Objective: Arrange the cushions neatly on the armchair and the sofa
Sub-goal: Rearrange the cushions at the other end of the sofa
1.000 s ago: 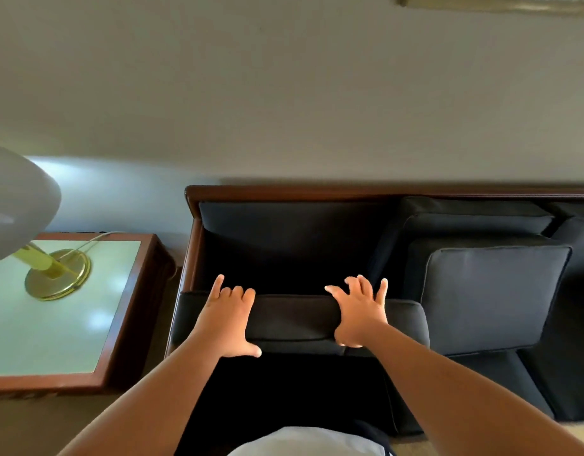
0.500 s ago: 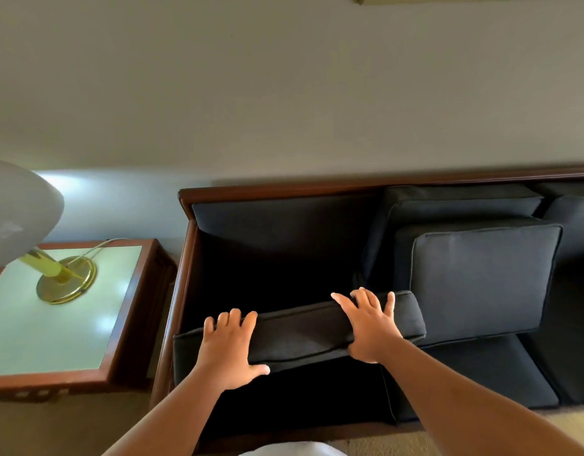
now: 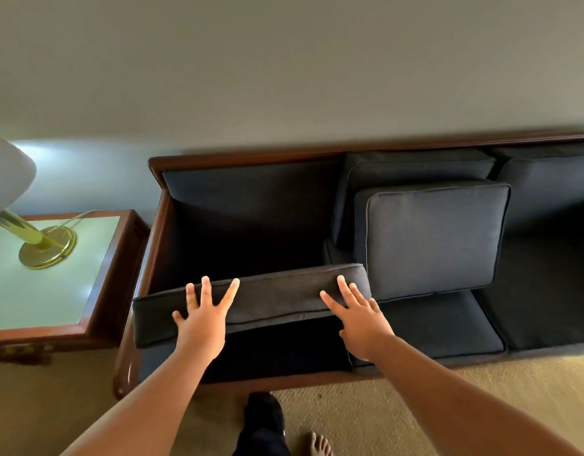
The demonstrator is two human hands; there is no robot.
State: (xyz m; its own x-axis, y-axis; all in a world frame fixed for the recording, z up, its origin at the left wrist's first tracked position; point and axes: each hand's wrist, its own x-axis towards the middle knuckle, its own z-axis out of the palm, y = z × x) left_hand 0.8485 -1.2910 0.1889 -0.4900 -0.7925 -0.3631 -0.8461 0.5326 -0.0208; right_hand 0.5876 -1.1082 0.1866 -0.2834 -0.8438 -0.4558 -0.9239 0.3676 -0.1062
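dark grey seat cushion [image 3: 277,299] sits tilted across the sofa [image 3: 157,238]'s left seat — left end at the sofa's wooden arm, right end touching the upright cushion [image 3: 432,238] mid-sofa, open dark gap behind it. left hand [image 3: 203,320] and right hand [image 3: 361,320] press flat on it, fingers spread wide.

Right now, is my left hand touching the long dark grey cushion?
Touching. Head view shows the left hand lying flat on the long dark grey cushion.
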